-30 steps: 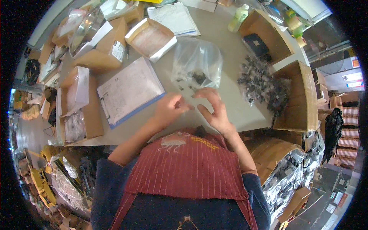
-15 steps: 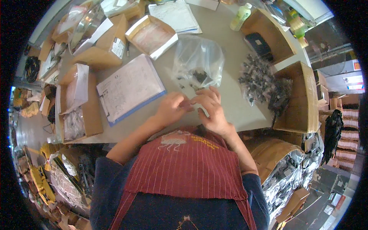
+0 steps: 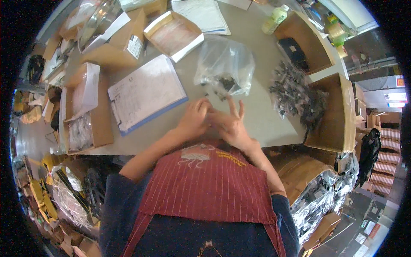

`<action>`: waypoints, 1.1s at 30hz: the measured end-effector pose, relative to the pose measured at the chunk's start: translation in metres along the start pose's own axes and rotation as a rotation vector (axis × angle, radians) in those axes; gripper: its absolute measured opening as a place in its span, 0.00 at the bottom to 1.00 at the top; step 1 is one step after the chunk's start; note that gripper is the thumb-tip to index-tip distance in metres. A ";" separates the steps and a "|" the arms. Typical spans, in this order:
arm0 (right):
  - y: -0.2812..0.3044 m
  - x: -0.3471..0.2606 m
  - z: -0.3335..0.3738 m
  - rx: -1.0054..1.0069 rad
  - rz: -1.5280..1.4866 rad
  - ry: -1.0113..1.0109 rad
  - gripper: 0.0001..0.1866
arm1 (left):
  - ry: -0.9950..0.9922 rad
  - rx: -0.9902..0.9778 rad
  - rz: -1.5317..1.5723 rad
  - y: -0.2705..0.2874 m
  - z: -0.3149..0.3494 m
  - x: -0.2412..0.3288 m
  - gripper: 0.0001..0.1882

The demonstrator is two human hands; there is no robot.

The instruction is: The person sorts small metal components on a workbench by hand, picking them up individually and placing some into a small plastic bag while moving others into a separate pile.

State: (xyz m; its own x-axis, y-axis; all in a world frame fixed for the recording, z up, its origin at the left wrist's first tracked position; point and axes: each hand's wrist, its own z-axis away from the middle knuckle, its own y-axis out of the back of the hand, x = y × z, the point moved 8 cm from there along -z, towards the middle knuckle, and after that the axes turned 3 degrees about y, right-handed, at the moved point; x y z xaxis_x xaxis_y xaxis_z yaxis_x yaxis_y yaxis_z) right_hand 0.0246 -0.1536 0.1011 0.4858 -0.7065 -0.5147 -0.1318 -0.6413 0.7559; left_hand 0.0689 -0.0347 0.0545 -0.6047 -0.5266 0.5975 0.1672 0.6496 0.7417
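Observation:
Over the near middle of the table, my left hand (image 3: 195, 120) is closed, its fingertips bent in against my right hand. What it pinches is too small or hidden to name. My right hand (image 3: 231, 126) meets it with thumb and index finger pressed together, while other fingers stretch away; motion blurs it. Just beyond the hands lies a clear plastic bag (image 3: 224, 60) with small black parts (image 3: 227, 82) at its open end. A few loose black pieces (image 3: 206, 94) rest on the table near my fingertips.
To the right is a heap of small bagged black parts (image 3: 293, 88) beside open cardboard boxes (image 3: 332, 113). A clipboard with papers (image 3: 147, 92) lies on the left, near a white-edged tray box (image 3: 188, 49). A bottle (image 3: 275, 19) stands at the back right.
My right hand has turned and moved in closer to the left, its fingers now overlapping it. My left hand stays nearly in place. The whole view has shifted slightly.

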 end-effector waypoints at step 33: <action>-0.052 0.117 -0.106 -0.497 -0.087 -0.209 0.11 | 0.046 0.279 0.238 -0.043 0.012 -0.043 0.12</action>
State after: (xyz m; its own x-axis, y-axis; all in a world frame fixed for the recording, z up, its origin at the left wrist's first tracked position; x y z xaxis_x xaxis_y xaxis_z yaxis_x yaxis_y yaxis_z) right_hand 0.1801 -0.1710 0.0445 0.2881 -0.7341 -0.6149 0.3497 -0.5171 0.7812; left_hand 0.0780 -0.0337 -0.0068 -0.5376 -0.3627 0.7612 0.0763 0.8781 0.4723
